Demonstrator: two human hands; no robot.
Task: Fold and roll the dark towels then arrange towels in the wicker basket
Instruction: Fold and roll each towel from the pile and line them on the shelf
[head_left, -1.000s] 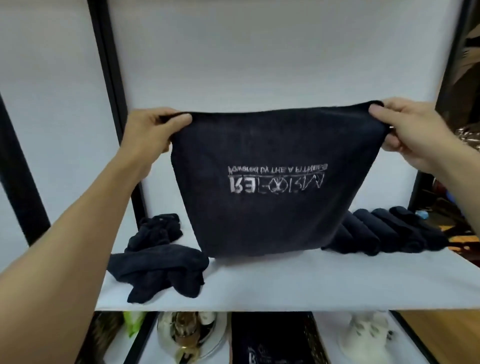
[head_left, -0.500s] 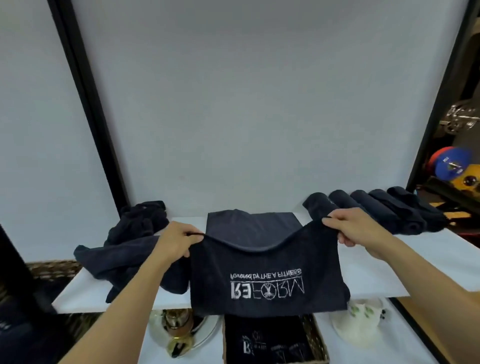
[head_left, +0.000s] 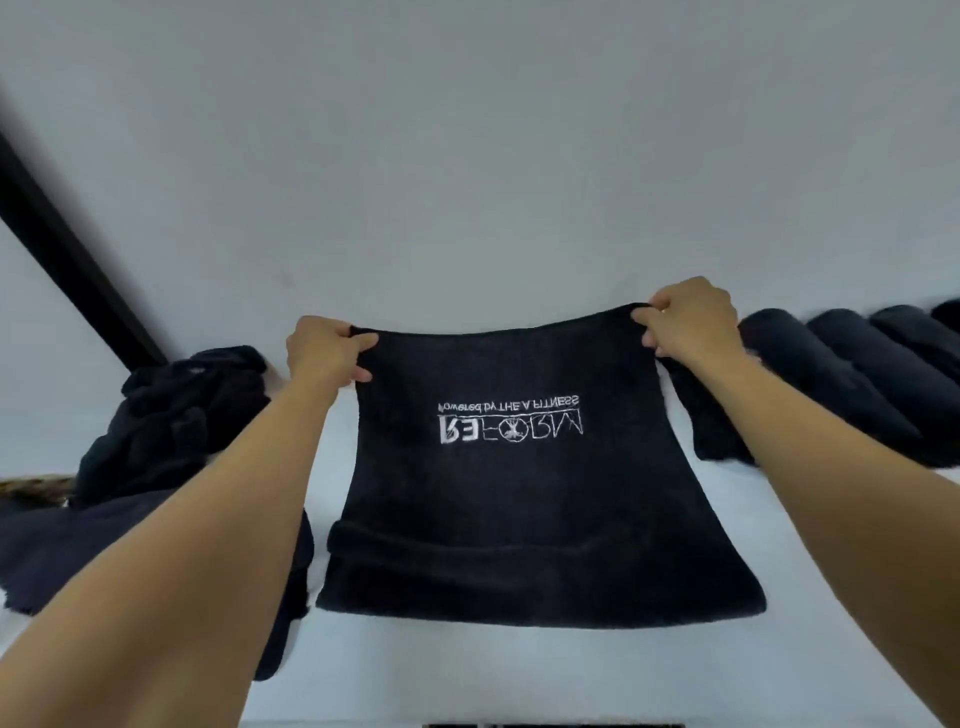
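Pinching the two far corners of one dark towel (head_left: 519, 493), we have our left hand (head_left: 324, 353) on the far-left corner and our right hand (head_left: 685, 322) on the far-right one. On each the thumb and fingers (head_left: 649, 312) are curled tight round the hem, so the cloth is stretched straight between them. Everything else of the towel lies on our side of the fingers: it spreads back from that held edge toward our body across the white tabletop (head_left: 519, 670), widening as it comes. Its white lettering (head_left: 511, 423) reads upside down, and a doubled band lies across it close to the near hem. Whether the far edge is touching the surface or held just off it we cannot tell. We judge the next move to be a fold or roll drawn along that near-far line, so both hands have to travel together toward us. Neither is the nearer, though the right sits a touch farther out, and an uneven pull would skew the hem. A row of rolled towels (head_left: 831, 374) lies just beside our right wrist, and a heap of unfolded towels (head_left: 182, 415) sits beside our left forearm. We cannot make out the basket for certain.
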